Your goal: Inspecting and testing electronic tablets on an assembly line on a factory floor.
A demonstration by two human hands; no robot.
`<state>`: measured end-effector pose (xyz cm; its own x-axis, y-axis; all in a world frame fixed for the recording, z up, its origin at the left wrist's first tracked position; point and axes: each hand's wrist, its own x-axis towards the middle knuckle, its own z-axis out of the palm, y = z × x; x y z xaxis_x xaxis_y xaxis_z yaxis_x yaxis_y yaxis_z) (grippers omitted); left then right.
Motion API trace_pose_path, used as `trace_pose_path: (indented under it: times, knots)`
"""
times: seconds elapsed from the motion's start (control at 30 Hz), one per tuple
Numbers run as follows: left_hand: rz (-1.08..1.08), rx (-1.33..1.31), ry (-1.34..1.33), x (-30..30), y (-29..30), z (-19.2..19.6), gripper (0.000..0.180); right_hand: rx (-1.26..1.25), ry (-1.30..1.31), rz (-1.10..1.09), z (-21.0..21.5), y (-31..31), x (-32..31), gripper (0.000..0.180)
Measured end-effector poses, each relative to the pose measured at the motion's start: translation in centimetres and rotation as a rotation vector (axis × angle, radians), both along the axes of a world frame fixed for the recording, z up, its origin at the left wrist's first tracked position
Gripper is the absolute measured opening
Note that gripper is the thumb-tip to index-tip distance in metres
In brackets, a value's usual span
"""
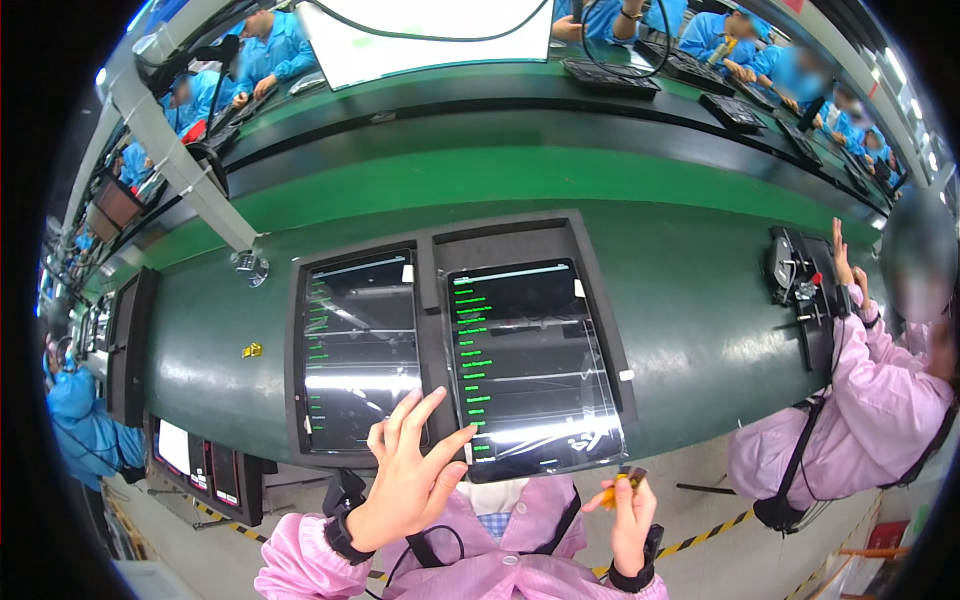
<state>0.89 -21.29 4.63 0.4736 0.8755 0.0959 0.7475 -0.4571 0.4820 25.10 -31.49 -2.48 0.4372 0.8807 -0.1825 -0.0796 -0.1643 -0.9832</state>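
Two dark tablets lie side by side in a black holder [432,250] on the green bench. The left tablet [355,350] and the right tablet [530,365] both show lists of green text. My left hand [410,470] is spread open, with fingers over the left tablet's lower right corner and the thumb tip touching the right tablet's lower left edge. My right hand [625,505] is lower right, below the right tablet, pinching a small yellow and dark piece [622,478] between fingers and thumb.
A person in a pink coat [860,410] works at a black fixture [800,275] on the right. Workers in blue sit along the far benches with black trays [610,75]. A metal post [190,170] rises at left, with screens [200,465] at lower left.
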Motion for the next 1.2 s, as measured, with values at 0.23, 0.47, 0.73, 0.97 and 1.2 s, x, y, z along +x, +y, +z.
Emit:
trace_pose_path:
  times: [0.23, 0.47, 0.73, 0.97, 1.2]
  knots:
    - [-0.119, 0.024, -0.082, 1.5, -2.2, -0.5, 0.031, -0.060, 0.137, 0.118, -0.8, 1.1, -0.9, 0.023]
    - [-0.157, 0.053, -0.155, 2.1, -3.3, -0.7, 0.031, -0.019, 0.175, 0.074, -1.4, 1.3, -0.7, 0.020]
    - [-0.244, 0.163, -0.183, 1.6, -4.4, -0.9, 0.028, 0.043, 0.133, 0.133, -2.0, 1.7, 1.2, 0.020]
    - [-0.285, 0.198, -0.213, 3.4, -4.4, -0.5, 0.025, 0.032, 0.059, 0.249, -1.5, 2.4, 2.1, 0.020]
    - [-0.214, 0.161, -0.134, 9.5, -3.1, -2.2, 0.042, 0.041, 0.172, 0.237, -1.8, 2.7, 2.0, 0.020]
